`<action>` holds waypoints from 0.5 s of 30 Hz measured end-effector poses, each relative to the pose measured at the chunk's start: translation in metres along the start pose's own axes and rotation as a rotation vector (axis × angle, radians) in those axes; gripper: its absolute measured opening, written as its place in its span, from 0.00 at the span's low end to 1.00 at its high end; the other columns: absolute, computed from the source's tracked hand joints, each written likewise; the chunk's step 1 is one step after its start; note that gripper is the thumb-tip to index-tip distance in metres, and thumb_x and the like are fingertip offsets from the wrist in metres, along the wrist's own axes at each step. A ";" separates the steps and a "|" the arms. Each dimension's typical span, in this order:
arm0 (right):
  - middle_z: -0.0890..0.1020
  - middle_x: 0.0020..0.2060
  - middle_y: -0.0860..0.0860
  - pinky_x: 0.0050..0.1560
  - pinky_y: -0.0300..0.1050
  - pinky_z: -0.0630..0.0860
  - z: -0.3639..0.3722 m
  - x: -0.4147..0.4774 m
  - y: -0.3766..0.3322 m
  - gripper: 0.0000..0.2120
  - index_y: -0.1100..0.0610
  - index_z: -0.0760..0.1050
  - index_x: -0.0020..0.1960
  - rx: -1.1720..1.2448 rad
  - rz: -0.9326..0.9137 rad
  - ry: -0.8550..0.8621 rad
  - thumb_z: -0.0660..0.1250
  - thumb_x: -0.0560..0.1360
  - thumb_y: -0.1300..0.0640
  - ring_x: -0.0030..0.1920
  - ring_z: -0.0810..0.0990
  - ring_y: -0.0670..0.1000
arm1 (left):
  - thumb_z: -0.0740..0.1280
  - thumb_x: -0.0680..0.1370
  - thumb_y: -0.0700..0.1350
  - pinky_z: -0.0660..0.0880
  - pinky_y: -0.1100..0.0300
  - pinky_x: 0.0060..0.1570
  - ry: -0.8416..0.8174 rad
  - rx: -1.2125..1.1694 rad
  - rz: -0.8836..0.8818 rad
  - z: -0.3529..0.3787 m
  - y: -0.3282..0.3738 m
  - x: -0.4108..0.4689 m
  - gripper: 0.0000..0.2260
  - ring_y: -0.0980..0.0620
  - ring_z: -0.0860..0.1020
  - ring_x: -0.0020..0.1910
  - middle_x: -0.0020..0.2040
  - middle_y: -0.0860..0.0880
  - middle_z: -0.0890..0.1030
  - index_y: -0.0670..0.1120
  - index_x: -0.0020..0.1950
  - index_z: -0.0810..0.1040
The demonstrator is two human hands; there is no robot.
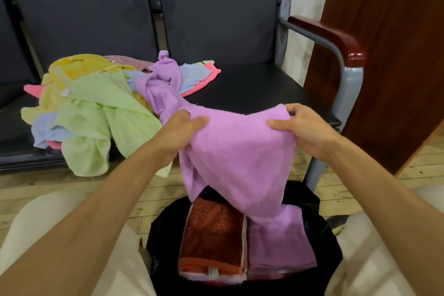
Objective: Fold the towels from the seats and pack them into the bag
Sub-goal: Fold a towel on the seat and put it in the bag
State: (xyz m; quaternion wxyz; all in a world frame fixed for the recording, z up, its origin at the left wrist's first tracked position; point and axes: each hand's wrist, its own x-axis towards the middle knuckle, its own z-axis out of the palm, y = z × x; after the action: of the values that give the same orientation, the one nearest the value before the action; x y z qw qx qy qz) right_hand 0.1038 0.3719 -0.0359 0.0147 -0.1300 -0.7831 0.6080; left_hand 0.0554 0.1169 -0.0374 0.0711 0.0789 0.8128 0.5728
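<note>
Red-brown wooden armrest (336, 38) on grey metal frame (349, 94), beyond and right of right hand. Dark wood panel (394, 55) further right. Pale wood floor (72, 185) below left hand.

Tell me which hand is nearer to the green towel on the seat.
Left. The left hand grips the purple towel right beside the green towel, which lies just to its left. The right hand grips the purple towel's far edge.

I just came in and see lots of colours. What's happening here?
A person is packing towels. Both hands, left hand and right hand, grip a purple towel above a black bag. Two folded towels already lie in the bag. A pile of unfolded ones is on the seat.
</note>
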 end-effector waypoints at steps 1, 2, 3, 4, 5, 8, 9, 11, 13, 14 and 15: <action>0.77 0.60 0.52 0.61 0.58 0.77 -0.001 0.000 0.002 0.22 0.49 0.72 0.59 -0.070 0.000 -0.010 0.77 0.69 0.58 0.59 0.78 0.56 | 0.65 0.78 0.50 0.73 0.50 0.61 0.012 0.108 0.037 -0.005 -0.003 -0.002 0.19 0.48 0.76 0.59 0.60 0.47 0.79 0.43 0.65 0.73; 0.77 0.60 0.52 0.61 0.57 0.77 -0.001 -0.001 0.004 0.23 0.48 0.72 0.58 -0.142 -0.006 -0.025 0.78 0.68 0.60 0.59 0.77 0.56 | 0.63 0.80 0.48 0.73 0.50 0.60 0.039 0.204 0.062 -0.009 -0.006 -0.003 0.17 0.47 0.76 0.59 0.60 0.45 0.78 0.42 0.65 0.73; 0.77 0.58 0.52 0.60 0.56 0.77 -0.001 -0.001 0.005 0.24 0.48 0.73 0.57 -0.221 -0.018 -0.048 0.79 0.66 0.61 0.59 0.77 0.56 | 0.62 0.80 0.46 0.74 0.50 0.59 0.062 0.263 0.067 -0.012 -0.009 -0.005 0.15 0.45 0.76 0.58 0.59 0.43 0.77 0.40 0.64 0.72; 0.78 0.56 0.51 0.58 0.52 0.77 -0.002 -0.002 0.005 0.22 0.49 0.75 0.55 -0.301 -0.041 -0.075 0.79 0.66 0.63 0.58 0.77 0.55 | 0.62 0.81 0.46 0.73 0.50 0.58 0.063 0.285 0.047 -0.015 -0.013 -0.004 0.15 0.44 0.76 0.57 0.59 0.42 0.76 0.39 0.64 0.71; 0.78 0.54 0.49 0.55 0.48 0.76 -0.002 -0.004 0.006 0.20 0.51 0.77 0.53 -0.383 -0.065 -0.097 0.78 0.66 0.64 0.57 0.77 0.53 | 0.63 0.80 0.47 0.73 0.50 0.59 0.059 0.278 0.018 -0.018 -0.016 -0.004 0.17 0.45 0.75 0.58 0.61 0.42 0.75 0.39 0.65 0.69; 0.78 0.52 0.47 0.52 0.45 0.70 -0.001 -0.005 0.009 0.14 0.53 0.80 0.51 -0.631 -0.088 -0.118 0.77 0.68 0.60 0.56 0.75 0.50 | 0.66 0.78 0.51 0.71 0.47 0.64 0.009 0.259 -0.065 -0.028 -0.022 -0.002 0.22 0.46 0.73 0.62 0.65 0.45 0.73 0.40 0.67 0.67; 0.78 0.52 0.48 0.52 0.45 0.70 0.000 -0.004 0.011 0.14 0.53 0.80 0.52 -0.703 -0.085 -0.116 0.77 0.68 0.58 0.55 0.76 0.50 | 0.66 0.78 0.52 0.70 0.47 0.65 -0.001 0.275 -0.076 -0.029 -0.025 0.000 0.23 0.46 0.72 0.63 0.65 0.46 0.72 0.40 0.68 0.67; 0.80 0.51 0.49 0.51 0.45 0.71 0.000 -0.002 0.014 0.13 0.53 0.81 0.53 -0.814 -0.079 -0.106 0.77 0.69 0.54 0.53 0.76 0.51 | 0.66 0.78 0.53 0.69 0.51 0.65 -0.041 0.318 -0.099 -0.030 -0.026 0.001 0.24 0.48 0.71 0.64 0.66 0.47 0.72 0.39 0.68 0.68; 0.81 0.49 0.52 0.50 0.47 0.73 -0.002 0.001 0.017 0.13 0.55 0.81 0.53 -0.904 -0.052 -0.112 0.74 0.72 0.50 0.51 0.78 0.53 | 0.68 0.76 0.54 0.70 0.56 0.63 -0.164 0.325 -0.116 -0.034 -0.024 -0.003 0.24 0.50 0.73 0.62 0.64 0.47 0.73 0.40 0.65 0.71; 0.81 0.49 0.53 0.50 0.48 0.75 -0.002 0.002 0.018 0.13 0.56 0.81 0.52 -0.945 -0.038 -0.126 0.72 0.74 0.48 0.51 0.78 0.54 | 0.71 0.74 0.54 0.71 0.57 0.61 -0.237 0.324 -0.145 -0.037 -0.023 -0.005 0.25 0.50 0.74 0.60 0.62 0.48 0.75 0.40 0.63 0.72; 0.81 0.48 0.55 0.52 0.49 0.76 -0.002 0.002 0.021 0.12 0.58 0.81 0.51 -0.981 -0.025 -0.145 0.69 0.76 0.48 0.50 0.79 0.55 | 0.72 0.72 0.53 0.72 0.58 0.59 -0.296 0.366 -0.170 -0.040 -0.024 -0.007 0.26 0.49 0.75 0.58 0.59 0.47 0.76 0.39 0.62 0.72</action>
State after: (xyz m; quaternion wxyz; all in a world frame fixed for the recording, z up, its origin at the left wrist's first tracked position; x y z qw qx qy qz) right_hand 0.1058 0.3792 -0.0555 -0.0953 -0.0694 -0.9775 0.1750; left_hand 0.0532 0.0707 -0.0465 0.2220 0.1049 0.8875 0.3900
